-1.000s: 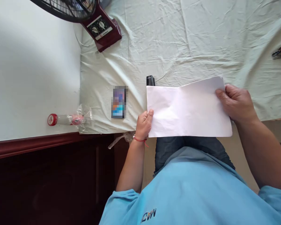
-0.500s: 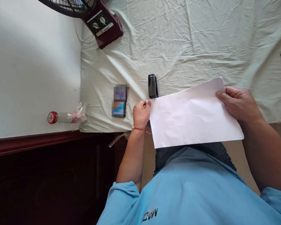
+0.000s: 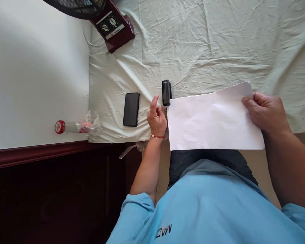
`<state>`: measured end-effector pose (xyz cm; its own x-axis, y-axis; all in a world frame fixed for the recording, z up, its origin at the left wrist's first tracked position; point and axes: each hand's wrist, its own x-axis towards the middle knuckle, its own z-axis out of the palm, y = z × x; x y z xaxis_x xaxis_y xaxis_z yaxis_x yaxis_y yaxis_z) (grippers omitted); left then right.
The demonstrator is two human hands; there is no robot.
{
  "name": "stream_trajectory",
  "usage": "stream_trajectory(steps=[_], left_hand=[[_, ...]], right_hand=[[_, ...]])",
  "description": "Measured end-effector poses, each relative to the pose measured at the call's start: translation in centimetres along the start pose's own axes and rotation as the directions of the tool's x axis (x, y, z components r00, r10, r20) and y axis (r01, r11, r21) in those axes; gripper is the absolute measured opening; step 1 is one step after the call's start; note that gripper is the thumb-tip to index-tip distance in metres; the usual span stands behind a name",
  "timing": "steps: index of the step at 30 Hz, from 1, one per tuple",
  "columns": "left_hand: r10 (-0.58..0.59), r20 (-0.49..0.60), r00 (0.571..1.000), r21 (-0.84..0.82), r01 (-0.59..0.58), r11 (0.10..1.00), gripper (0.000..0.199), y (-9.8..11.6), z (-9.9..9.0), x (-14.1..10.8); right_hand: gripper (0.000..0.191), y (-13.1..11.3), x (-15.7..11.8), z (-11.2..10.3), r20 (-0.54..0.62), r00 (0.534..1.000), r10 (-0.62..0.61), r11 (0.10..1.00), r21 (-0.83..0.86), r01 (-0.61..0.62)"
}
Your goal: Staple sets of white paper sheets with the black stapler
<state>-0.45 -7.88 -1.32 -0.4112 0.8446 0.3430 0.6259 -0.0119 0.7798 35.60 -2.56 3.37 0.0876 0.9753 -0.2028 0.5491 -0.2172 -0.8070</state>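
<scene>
A white sheet of paper [image 3: 210, 123], perhaps more than one layer, is stretched sideways in front of my body. My right hand [image 3: 268, 112] pinches its upper right corner, thumb on top. At the paper's upper left corner stands a small black stapler [image 3: 165, 92] on the cloth. The corner meets the stapler's near end; whether it lies between the jaws I cannot tell. Just left of both, my left hand [image 3: 157, 119] is off the paper, index finger stretched out and the other fingers partly curled, with nothing visible in it.
A pale cloth [image 3: 178, 44] covers the table, whose near edge runs past my forearms. Left of my hand lies a black phone [image 3: 131, 109]. A bottle with a red cap [image 3: 59, 127] is by the wall, and a dark red fan [image 3: 118, 30] stands at the back left.
My left hand has let go of the paper's left corner and stretched out its index finger. The paper and my right hand have shifted slightly right, and the phone's screen has gone dark.
</scene>
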Motion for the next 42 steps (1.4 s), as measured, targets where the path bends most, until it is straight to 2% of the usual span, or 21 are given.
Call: stream_trajectory(steps=[4, 10, 15, 17, 19, 21, 23, 25, 27, 29, 31, 34, 38, 42], left_hand=[[0.048, 0.058, 0.997, 0.013, -0.049, 0.999, 0.041, -0.4, 0.0, 0.2], [-0.081, 0.145, 0.986, 0.102, 0.066, 0.993, 0.051, 0.3, -0.6, 0.3], [-0.044, 0.204, 0.978, 0.062, 0.032, 0.998, 0.053, 0.4, -1.4, -0.1], [-0.038, 0.192, 0.981, -0.005, 0.040, 0.999, 0.057, 0.3, -1.6, -0.5], [-0.059, 0.137, 0.989, -0.082, 0.071, 0.994, 0.065, 0.0, -1.9, -1.0], [-0.113, 0.070, 0.991, -0.164, 0.124, 0.979, 0.073, -0.2, -2.2, -1.4], [-0.203, 0.050, 0.978, -0.263, 0.209, 0.942, 0.076, -0.5, -2.5, -1.7], [-0.286, 0.094, 0.954, -0.360, 0.300, 0.883, 0.075, -0.8, -3.0, -2.0], [-0.310, 0.177, 0.934, -0.393, 0.356, 0.848, 0.072, -0.9, -3.4, -2.3], [-0.266, 0.262, 0.928, -0.346, 0.348, 0.871, 0.063, -0.8, -3.8, -2.6], [-0.217, 0.308, 0.926, -0.277, 0.306, 0.911, 0.053, -0.6, -3.9, -2.8], [-0.204, 0.250, 0.947, -0.249, 0.266, 0.931, 0.055, -0.5, -3.7, -2.7], [-0.249, 0.131, 0.960, -0.286, 0.277, 0.917, 0.063, -0.9, -3.2, -2.4], [-0.285, 0.124, 0.951, -0.355, 0.310, 0.882, 0.065, -1.0, -3.2, -2.4]], right_hand=[[0.036, -0.6, -0.1, 0.1, -0.009, 1.000, 0.005, 1.000, 0.004, -0.005], [0.031, -0.1, 0.2, -0.1, 0.019, 1.000, -0.018, 1.000, -0.018, 0.018], [0.034, 1.5, 0.3, -0.2, 0.037, 0.990, -0.133, 0.991, -0.025, 0.134], [0.036, 1.8, -0.2, -0.3, 0.084, 0.983, -0.166, 0.986, 0.039, 0.163], [0.038, 1.8, -0.8, -0.4, 0.106, 0.980, -0.166, 0.978, 0.142, 0.151], [0.040, 1.4, -1.3, -0.3, 0.072, 0.985, -0.157, 0.962, 0.236, 0.136], [0.041, 0.9, -1.2, 0.2, 0.005, 0.988, -0.152, 0.936, 0.323, 0.142], [0.041, 0.5, -0.6, 1.0, -0.064, 0.985, -0.158, 0.892, 0.419, 0.170], [0.043, 0.4, 0.2, 1.9, -0.121, 0.979, -0.166, 0.846, 0.493, 0.205], [0.042, 0.7, 0.9, 2.9, -0.132, 0.977, -0.168, 0.855, 0.474, 0.211], [0.044, 1.1, 1.2, 3.6, -0.138, 0.971, -0.193, 0.900, 0.369, 0.232], [0.049, 1.6, 1.2, 4.2, -0.175, 0.952, -0.251, 0.923, 0.254, 0.290], [0.054, 1.6, 1.1, 4.5, -0.176, 0.960, -0.219, 0.874, 0.402, 0.273], [0.059, 2.0, 1.7, 4.7, -0.152, 0.966, -0.210, 0.865, 0.431, 0.256]])
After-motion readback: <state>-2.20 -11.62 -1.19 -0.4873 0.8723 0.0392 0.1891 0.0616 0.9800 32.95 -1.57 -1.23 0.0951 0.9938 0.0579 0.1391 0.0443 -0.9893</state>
